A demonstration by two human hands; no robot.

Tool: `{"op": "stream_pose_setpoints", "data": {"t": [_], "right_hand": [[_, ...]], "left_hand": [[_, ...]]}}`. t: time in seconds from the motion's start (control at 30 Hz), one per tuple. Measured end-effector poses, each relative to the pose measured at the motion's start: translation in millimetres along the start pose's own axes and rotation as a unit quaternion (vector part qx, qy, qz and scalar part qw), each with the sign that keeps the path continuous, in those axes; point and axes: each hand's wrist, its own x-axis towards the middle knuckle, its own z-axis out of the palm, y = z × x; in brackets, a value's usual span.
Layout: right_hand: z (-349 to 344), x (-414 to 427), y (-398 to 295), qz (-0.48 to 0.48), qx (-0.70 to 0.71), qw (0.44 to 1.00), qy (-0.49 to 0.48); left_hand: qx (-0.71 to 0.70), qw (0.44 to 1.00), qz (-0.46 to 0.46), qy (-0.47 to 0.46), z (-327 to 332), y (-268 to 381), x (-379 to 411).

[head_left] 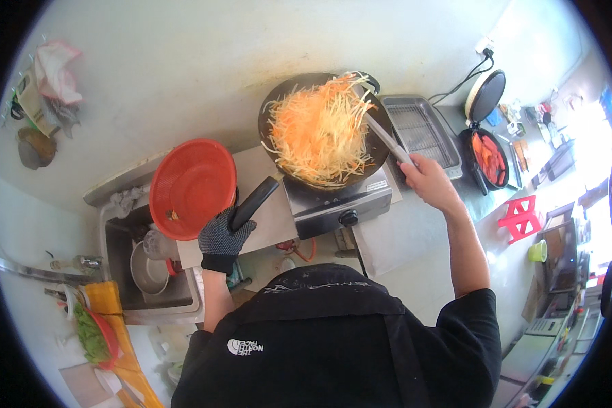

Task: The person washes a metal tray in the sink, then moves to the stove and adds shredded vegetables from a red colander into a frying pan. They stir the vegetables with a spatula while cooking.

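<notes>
A dark wok sits on a stainless-steel gas stove. Pale and orange shredded vegetables heap up in it, some lifted near the far rim. My left hand, in a dotted dark knit glove, grips the wok's black handle. My bare right hand holds a long-handled spatula that slants into the wok. Its head is mostly hidden by the shreds.
A red plastic colander stands left of the stove, by a sink with a bowl. To the right are a metal tray with a rack and an open electric griddle holding reddish food pieces. A pink stool stands beyond.
</notes>
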Motion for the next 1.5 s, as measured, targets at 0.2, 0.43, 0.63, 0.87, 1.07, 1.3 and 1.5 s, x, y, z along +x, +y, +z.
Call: {"op": "stream_pose_setpoints", "data": {"t": [0.2,0.43,0.63,0.87,1.07,1.3,1.5], "right_hand": [[-14,8,-13,-0.079,-0.303,0.946,0.084],[19,30,-5,-0.162,-0.508,0.843,0.07],[16,-31,-36,-0.177,-0.582,0.793,-0.039],[46,16,-22,-0.196,-0.563,0.803,0.016],[-64,-27,-79,-0.262,-0.531,0.803,0.071],[-52,-14,-75,-0.238,-0.559,0.795,-0.012],[-54,23,-53,-0.345,-0.286,0.892,-0.054]], "left_hand": [[-0.008,0.999,0.027,0.024,0,-1,1],[-0.004,1.0,0.013,0.007,3,-3,2],[0.008,1.0,-0.015,-0.005,1,0,2],[0.009,0.999,-0.031,-0.021,-1,9,3],[-0.013,0.996,-0.081,-0.039,-5,1,14],[-0.021,0.999,-0.024,0.037,4,-17,25],[0.028,0.997,-0.053,0.053,-3,-5,29]]}}
